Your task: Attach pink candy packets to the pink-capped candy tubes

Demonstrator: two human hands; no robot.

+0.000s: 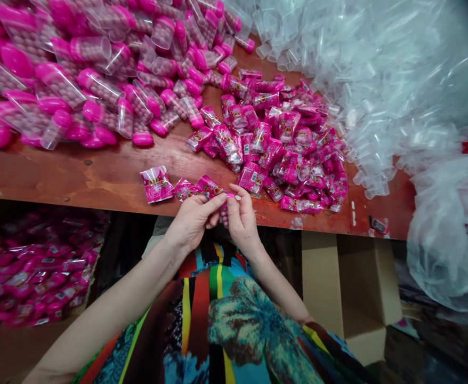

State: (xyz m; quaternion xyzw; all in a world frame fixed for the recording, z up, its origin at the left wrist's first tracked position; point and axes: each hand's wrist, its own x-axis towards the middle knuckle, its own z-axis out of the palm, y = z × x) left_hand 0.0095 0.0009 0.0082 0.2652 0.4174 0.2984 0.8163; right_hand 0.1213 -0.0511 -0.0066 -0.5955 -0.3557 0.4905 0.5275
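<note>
At the table's front edge my left hand (196, 221) and my right hand (242, 221) meet, both closed with fingertips pinched together. Between them is a small candy tube (224, 217), its purplish-pink balls showing below the fingers and a bit of bright pink at the top; the fingers cover much of it. Just beyond my left hand, pink printed packets (208, 186) lie on the wood. Farther left is a single flat pink packet (156, 184). A heap of shiny pink packets (282, 144) lies beyond my right hand.
Many pink-capped tubes of candy balls (98, 85) cover the table's left side. Clear plastic bags (378, 69) with small clear tubes (372, 178) fill the right. Below the reddish wooden table (86, 176) are a box of pink packets (38, 272) and an open cardboard box (322, 282).
</note>
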